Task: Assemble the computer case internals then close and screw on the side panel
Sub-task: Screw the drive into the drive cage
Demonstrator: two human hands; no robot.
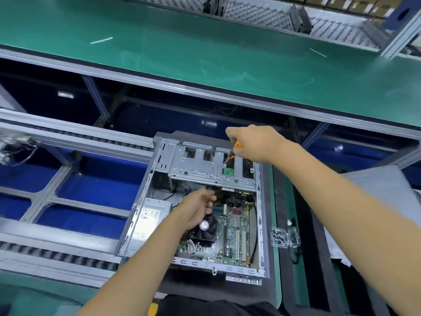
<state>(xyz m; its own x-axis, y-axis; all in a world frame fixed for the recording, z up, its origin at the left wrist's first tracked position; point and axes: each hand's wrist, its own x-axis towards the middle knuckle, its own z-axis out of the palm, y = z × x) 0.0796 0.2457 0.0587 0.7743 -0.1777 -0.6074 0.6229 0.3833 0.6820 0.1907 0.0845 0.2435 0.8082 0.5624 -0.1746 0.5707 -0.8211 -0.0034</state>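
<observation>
Both hands' fingers (210, 202) partly hidden

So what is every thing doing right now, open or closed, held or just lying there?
Computer case: open, side panel off, insides showing.
Drive cage: sits in the case's far end.
Screwdriver: held, tip down on the drive cage.
Right hand: grips the screwdriver.
Left hand: fingers curled, inside the case above the fan.
Screw bag: lying beside the case.

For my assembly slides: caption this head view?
Right hand drives a screwdriver into the open computer case's drive cage; left hand reaches inside.
</observation>
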